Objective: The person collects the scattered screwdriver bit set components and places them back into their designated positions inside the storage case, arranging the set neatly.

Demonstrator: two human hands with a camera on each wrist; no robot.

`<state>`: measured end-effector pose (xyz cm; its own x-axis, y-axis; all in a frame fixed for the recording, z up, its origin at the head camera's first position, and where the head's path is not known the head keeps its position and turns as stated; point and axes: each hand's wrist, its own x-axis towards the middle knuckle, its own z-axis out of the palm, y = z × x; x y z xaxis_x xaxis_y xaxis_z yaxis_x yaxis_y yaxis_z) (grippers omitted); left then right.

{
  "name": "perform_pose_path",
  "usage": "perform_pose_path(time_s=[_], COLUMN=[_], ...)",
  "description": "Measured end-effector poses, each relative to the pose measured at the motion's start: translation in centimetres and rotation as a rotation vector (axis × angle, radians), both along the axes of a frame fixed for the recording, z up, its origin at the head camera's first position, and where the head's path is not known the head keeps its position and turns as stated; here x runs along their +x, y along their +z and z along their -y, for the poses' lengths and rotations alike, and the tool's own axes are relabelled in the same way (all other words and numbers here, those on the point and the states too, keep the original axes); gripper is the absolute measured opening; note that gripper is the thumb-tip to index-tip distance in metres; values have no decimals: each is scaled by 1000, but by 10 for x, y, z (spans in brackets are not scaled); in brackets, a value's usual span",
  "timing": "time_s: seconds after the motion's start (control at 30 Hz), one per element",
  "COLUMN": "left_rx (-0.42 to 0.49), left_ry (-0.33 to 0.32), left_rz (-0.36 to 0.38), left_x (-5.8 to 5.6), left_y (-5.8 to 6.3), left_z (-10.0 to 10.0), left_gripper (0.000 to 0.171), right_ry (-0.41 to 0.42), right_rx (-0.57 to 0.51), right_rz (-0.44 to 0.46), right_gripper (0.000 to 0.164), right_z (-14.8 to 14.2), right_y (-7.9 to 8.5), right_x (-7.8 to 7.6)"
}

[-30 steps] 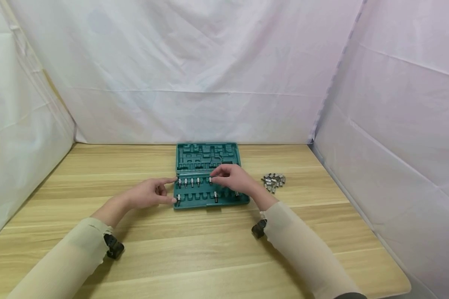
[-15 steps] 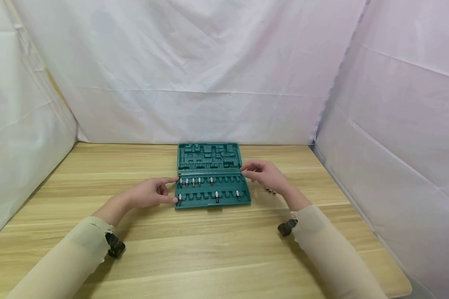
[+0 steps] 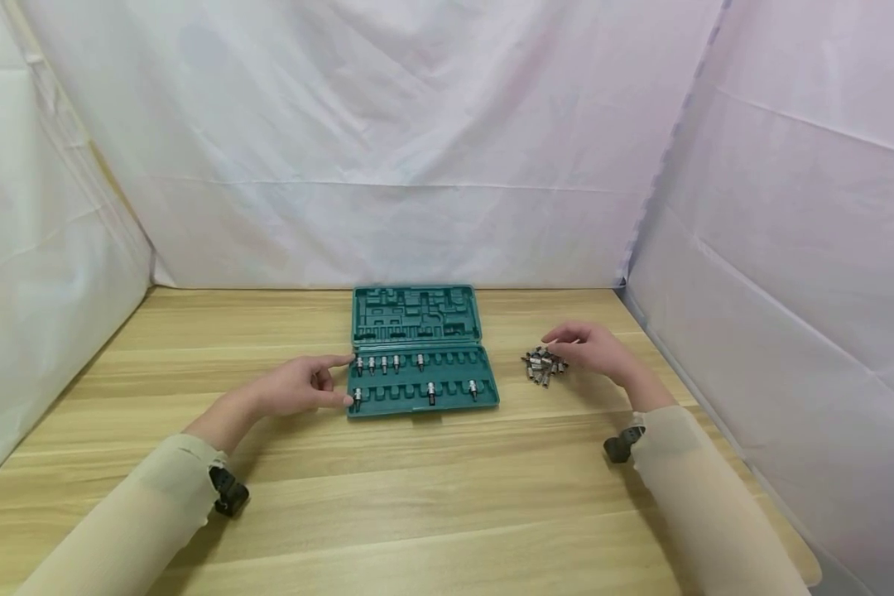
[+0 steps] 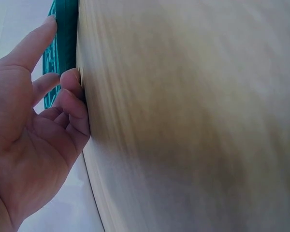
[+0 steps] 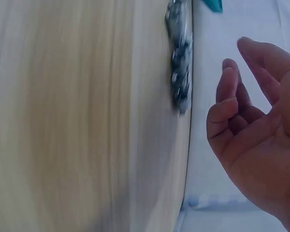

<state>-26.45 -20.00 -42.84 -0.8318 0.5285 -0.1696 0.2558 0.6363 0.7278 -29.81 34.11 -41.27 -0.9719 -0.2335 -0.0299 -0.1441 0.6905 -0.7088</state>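
Note:
A green plastic tool case (image 3: 387, 404) lies unfolded, with chrome-and-dark bit sockets standing in the slots of its two rows. At its left edge my left hand (image 3: 298, 386) rests its thumb and index finger against the rim; in the left wrist view the thumb (image 4: 38, 41) lies straight on the case wall and the other fingers are bent. My right hand (image 3: 592, 349) is over the right side of a pile of loose bit sockets (image 3: 540, 364). Nothing shows between its thumb and fingers in the right wrist view, where the pile appears blurred.
The moulded lid (image 3: 417, 313) of the case lies back towards the white cloth (image 3: 387, 223). More cloth hangs at left and right of the wooden table (image 3: 387, 513). Both wrists wear a small black camera.
My right hand has left the upper-row bit socket, which now stands uncovered in the case, and moved right to the loose pile. My left hand stays at the case's edge.

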Motion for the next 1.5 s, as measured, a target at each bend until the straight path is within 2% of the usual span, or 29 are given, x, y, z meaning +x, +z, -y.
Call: perform_pose_path(time_s=[0.23, 0.53, 0.97, 1.13, 1.27, 1.5], left_rx=[-8, 7, 17, 13, 1, -3], left_ry=[5, 2, 6, 6, 7, 9], left_rz=[7, 20, 28, 26, 17, 16], left_x=[-1, 0, 0, -1, 0, 0], left_y=[-2, -3, -3, -3, -1, -1], left_z=[0, 0, 0, 0, 0, 0], left_gripper=[89, 90, 91, 91, 90, 89], right_ry=[63, 43, 25, 13, 16, 68], right_rx=[112, 184, 257, 245, 196, 102], right_rz=[-11, 67, 36, 5, -13, -26], right_gripper=[25, 28, 23, 22, 24, 27], right_z=[-22, -33, -42, -42, -34, -10], right_y=[-2, -7, -10, -8, -3, 7], right_x=[3, 2, 1, 3, 4, 1])
